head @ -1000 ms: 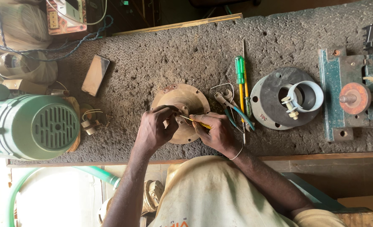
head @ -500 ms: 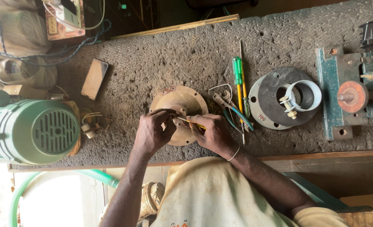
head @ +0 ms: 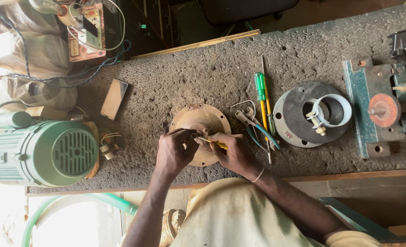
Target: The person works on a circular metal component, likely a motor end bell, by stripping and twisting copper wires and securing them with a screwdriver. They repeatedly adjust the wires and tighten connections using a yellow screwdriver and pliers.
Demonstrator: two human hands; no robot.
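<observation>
A round tan metal cover plate [head: 198, 121] lies flat on the rough grey workbench [head: 175, 77]. My left hand [head: 175, 153] rests on the plate's near edge, fingertips pinched at its centre. My right hand [head: 232, 153] grips a yellow-handled screwdriver [head: 212, 142], whose tip points left at the plate's centre, close to my left fingers. What the left fingertips pinch is too small to tell.
A green electric motor [head: 43, 153] sits at the left. Blue-handled pliers [head: 257, 132] and green-and-yellow screwdrivers [head: 261, 91] lie right of the plate, then a grey flange [head: 294, 114] with a white ring [head: 333, 110]. A bench vice [head: 381, 110], phone [head: 114, 98] and green hose [head: 98, 201] are nearby.
Both hands stay on the plate with only slight finger shifts. The view has drifted a little.
</observation>
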